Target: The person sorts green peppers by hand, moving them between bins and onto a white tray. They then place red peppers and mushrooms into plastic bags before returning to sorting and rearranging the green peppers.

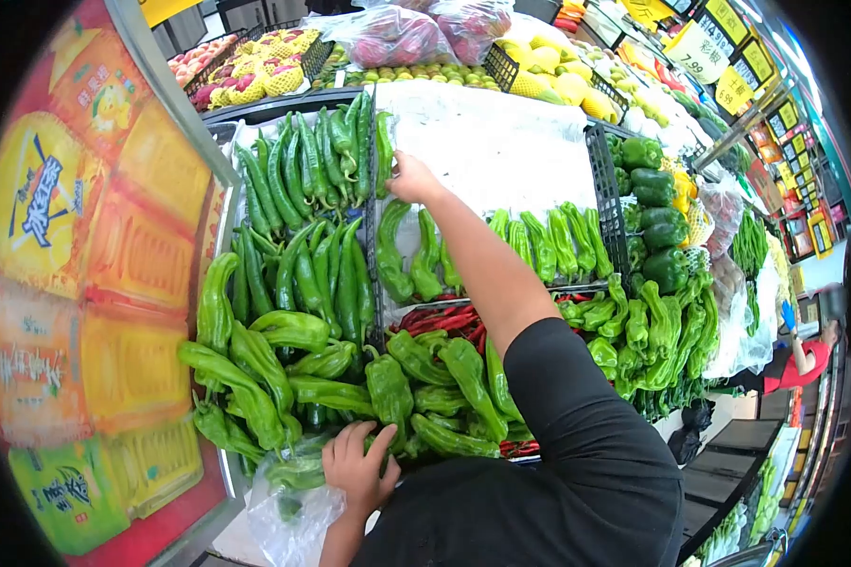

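Observation:
My right hand [414, 180] reaches out to the upper middle, its fingers closed at the lower end of a long light green pepper [384, 142] that stands upright beside the divider. Near my body, my left hand [357, 468] has its fingers curled over a green pepper, partly hidden beneath them. A clear plastic bag [298, 524] with green peppers inside lies against that hand's left side. Below my right hand, a row of curved green peppers [392, 248] lies on the white liner [492, 142]. Large wrinkled green peppers [246, 378] are heaped left of my left hand.
Dark green chillies [298, 165] fill the left compartment. Red chillies [449, 321] show under my right arm. Bell peppers [662, 222] sit right of a black crate wall [607, 203]. Packaged goods [52, 198] line the left side. A person in red [804, 364] is at the far right.

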A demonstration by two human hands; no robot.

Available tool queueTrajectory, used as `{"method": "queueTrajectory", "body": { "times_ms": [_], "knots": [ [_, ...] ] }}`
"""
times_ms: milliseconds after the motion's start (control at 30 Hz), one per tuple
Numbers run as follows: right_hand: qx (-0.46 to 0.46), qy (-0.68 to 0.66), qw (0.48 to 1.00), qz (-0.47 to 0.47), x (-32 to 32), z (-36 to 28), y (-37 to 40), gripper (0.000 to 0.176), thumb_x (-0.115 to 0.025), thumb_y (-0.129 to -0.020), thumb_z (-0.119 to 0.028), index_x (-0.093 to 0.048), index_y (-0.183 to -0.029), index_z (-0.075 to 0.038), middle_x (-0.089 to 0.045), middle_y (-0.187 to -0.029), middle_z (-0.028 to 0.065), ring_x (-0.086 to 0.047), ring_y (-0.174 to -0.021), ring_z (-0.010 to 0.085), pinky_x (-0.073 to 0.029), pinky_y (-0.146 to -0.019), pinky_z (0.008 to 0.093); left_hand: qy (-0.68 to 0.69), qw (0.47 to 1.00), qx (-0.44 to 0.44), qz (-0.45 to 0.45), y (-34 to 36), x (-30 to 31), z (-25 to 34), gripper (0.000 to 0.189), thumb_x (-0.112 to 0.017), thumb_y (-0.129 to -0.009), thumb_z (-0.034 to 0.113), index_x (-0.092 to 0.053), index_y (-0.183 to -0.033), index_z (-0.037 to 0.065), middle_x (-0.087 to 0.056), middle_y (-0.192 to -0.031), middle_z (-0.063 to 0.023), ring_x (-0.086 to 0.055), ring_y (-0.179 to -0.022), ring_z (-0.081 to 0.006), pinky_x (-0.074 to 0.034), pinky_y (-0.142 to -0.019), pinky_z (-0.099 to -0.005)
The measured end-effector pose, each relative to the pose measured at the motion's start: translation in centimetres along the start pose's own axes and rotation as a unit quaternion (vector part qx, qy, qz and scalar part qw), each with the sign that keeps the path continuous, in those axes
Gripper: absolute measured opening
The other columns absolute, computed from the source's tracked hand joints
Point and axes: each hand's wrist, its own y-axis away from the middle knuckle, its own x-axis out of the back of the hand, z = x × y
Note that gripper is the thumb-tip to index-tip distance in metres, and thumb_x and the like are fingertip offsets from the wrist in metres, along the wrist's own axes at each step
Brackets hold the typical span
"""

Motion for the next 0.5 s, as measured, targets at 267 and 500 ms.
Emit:
{"method": "queueTrajectory", "body": {
  "times_ms": [267, 500],
  "knots": [
    [0.085, -0.198, 0.977, 0.006, 10.1, -4.5, 7.1, 0.060, -0.071, -0.091, -0.027, -0.051, -0.141, 0.000, -0.067, -0.114, 0.0127, -0.066, -0.099, 0.0207, -0.053, -0.086, 0.0329, -0.002, 0.999, -0.015, 0.043, 0.3, -0.5, 0.5, 0.057, -0.066, -0.064, 0.009, -0.066, -0.121, 0.013, -0.062, -0.114, -0.0075, -0.056, -0.115, -0.0263, -0.037, -0.097, -0.0453],
    [0.091, -0.319, 0.942, -0.041, 15.6, -10.2, 27.7, 0.042, -0.062, -0.100, -0.016, -0.054, -0.139, -0.002, -0.066, -0.119, 0.0074, -0.062, -0.111, 0.0156, -0.049, -0.099, 0.0305, 0.109, 0.982, -0.021, 0.153, 1.3, -1.4, -0.2, 0.053, -0.059, -0.063, -0.003, -0.064, -0.115, 0.007, -0.063, -0.107, -0.0131, -0.059, -0.105, -0.0341, -0.043, -0.091, -0.0442]
  ]
}}
